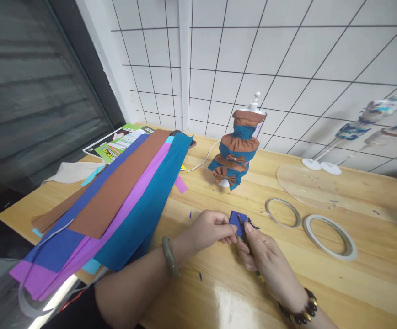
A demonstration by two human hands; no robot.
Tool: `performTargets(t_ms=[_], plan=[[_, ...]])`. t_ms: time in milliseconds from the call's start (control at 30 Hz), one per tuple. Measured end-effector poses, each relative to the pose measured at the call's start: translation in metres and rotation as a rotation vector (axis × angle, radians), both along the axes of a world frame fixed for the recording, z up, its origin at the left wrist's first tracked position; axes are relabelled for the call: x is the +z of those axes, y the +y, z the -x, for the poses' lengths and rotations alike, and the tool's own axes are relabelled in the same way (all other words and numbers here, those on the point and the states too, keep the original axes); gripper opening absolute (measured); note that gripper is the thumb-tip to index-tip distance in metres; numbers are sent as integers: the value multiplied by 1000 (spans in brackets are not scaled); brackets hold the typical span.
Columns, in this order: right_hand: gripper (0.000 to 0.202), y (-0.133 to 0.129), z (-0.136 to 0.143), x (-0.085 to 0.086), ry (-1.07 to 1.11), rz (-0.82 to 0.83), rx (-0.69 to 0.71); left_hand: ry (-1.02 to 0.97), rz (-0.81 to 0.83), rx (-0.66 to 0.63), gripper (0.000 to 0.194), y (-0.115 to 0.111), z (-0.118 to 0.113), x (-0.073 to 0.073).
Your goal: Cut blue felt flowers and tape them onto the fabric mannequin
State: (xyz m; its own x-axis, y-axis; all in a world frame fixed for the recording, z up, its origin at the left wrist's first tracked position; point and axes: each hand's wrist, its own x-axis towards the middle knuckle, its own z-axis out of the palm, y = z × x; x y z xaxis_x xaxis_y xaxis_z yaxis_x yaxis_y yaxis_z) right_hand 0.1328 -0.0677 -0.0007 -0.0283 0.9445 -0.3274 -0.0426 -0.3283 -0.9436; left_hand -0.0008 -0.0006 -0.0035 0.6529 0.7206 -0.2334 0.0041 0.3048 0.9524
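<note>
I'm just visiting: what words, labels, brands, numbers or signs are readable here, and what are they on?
No text reads clearly.
Green printed sheet: bold yellow lettering, too blurred to read; its smaller print is too small.
Pale piece beside the small dress: a tiny mark, unreadable.
Blue piece: no lettering shows.

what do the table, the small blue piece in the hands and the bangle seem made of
Table: probably wood or wood-look laminate, glossy; pale grain and a bright reflection show.
Small blue piece: perhaps paper or thin fabric, matte; flat colour without shine.
Bangle: maybe polished stone or resin; smooth, grey-green, faintly shiny.
</note>
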Motion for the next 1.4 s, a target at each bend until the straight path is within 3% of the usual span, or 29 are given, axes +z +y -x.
performTargets(t_ms=[1100, 1400], plan=[[47, -1, -1, 2, -8, -2, 12, 52, -51, -34, 26, 2, 2, 2], [46, 0, -1, 0, -2, 4, 19, 33, -27, 9, 26, 5, 4, 0]])
